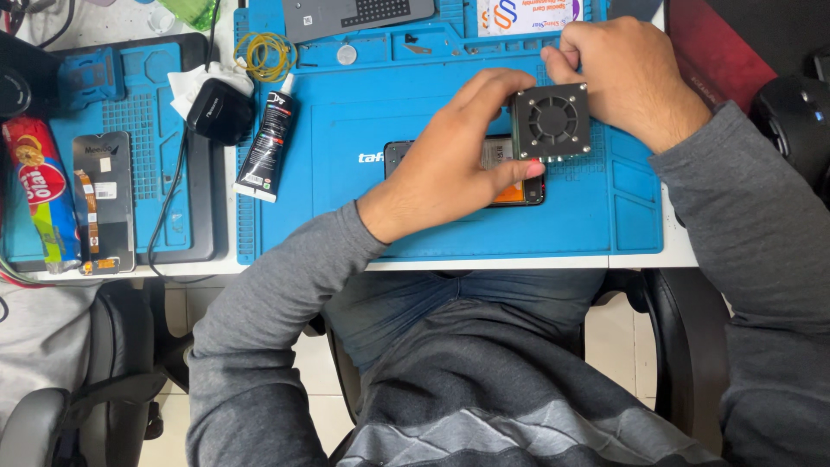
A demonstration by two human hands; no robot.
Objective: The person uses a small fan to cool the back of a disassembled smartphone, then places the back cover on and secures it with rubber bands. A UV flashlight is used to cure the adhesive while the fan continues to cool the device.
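Fan unit (551,122), square, grey, over blue mat (363,216).
Left hand (454,164) pinches its side; right hand (627,73) curled behind, grasp seemingly closed; phone (399,156) beneath.

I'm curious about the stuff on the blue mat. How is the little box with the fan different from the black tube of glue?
The fan box is square and dark grey; the glue tube is long, thin and black with a white cap end. The left hand and right hand hold the fan box above a phone, while the glue tube lies flat, untouched. Both are over the blue mat.
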